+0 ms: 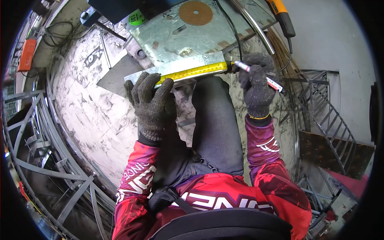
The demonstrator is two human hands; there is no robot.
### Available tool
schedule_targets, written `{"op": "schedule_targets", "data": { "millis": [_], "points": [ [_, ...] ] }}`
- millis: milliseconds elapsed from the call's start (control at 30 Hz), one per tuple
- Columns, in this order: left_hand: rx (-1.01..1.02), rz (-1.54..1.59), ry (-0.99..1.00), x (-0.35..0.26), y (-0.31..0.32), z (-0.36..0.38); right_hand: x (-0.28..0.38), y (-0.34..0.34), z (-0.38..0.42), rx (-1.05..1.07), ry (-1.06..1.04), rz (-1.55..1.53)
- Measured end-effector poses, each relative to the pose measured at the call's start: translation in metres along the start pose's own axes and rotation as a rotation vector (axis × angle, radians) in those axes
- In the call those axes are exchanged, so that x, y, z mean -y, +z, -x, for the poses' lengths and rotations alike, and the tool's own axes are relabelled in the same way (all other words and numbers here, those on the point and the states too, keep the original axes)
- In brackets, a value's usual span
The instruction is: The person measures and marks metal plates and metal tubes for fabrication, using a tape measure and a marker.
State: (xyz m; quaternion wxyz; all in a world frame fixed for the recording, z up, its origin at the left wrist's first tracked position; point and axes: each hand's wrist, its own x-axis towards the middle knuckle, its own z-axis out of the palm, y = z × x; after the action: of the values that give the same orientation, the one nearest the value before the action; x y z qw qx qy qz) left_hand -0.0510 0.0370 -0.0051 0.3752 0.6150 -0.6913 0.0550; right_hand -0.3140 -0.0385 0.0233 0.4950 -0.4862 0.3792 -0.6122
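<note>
My left hand (152, 102), in a dark grey knit glove, is closed over the left part of a flat silver metal bar (214, 58), thumb and fingers at the yellow tape measure (194, 72). The tape's blade lies stretched along the bar, toward my right hand. My right hand (258, 88), gloved alike, is closed around a white marker (273, 83) with a red and black label. The marker's tip end points left, close to the tape's right end. Dark shapes around the right fingers hide whether the tape's case is there too.
Beyond the bar is a metal plate (164, 46) bearing a brown abrasive disc (195, 13). An orange-and-black power tool (282, 18) lies at upper right, its cord hanging down. Steel strips (76, 200) fill the left side; a welded metal frame (328, 116) stands right.
</note>
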Motion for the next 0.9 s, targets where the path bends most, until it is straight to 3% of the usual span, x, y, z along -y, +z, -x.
{"op": "schedule_targets", "data": {
  "millis": [167,233,267,567,667,733,800,833,900],
  "points": [
    [-0.012,0.004,-0.001,-0.001,-0.001,-0.001,0.013,0.055,0.001,0.249,0.041,-0.052],
    [-0.021,-0.002,-0.004,-0.001,0.001,0.000,0.015,0.074,0.001,0.343,0.165,-0.187],
    [-0.022,0.000,-0.010,-0.001,0.001,0.001,0.002,0.076,-0.003,0.409,-0.017,-0.059],
    [0.016,-0.037,-0.045,-0.002,-0.001,0.000,-0.010,0.081,0.001,0.453,-0.130,0.398],
    [0.007,-0.034,-0.046,0.000,0.000,0.002,-0.016,0.080,0.000,0.458,-0.280,0.421],
    [0.031,0.004,-0.038,0.002,0.001,0.005,-0.017,0.079,0.002,0.437,-0.261,0.440],
    [0.040,0.007,-0.047,0.001,0.000,0.005,-0.017,0.072,0.001,0.550,-0.308,0.595],
    [0.045,0.007,-0.052,0.001,-0.001,0.005,-0.014,0.073,0.007,0.528,-0.448,0.808],
    [0.052,0.007,-0.059,-0.001,-0.002,0.004,-0.016,0.071,0.012,0.562,-0.537,0.951]
  ]
}}
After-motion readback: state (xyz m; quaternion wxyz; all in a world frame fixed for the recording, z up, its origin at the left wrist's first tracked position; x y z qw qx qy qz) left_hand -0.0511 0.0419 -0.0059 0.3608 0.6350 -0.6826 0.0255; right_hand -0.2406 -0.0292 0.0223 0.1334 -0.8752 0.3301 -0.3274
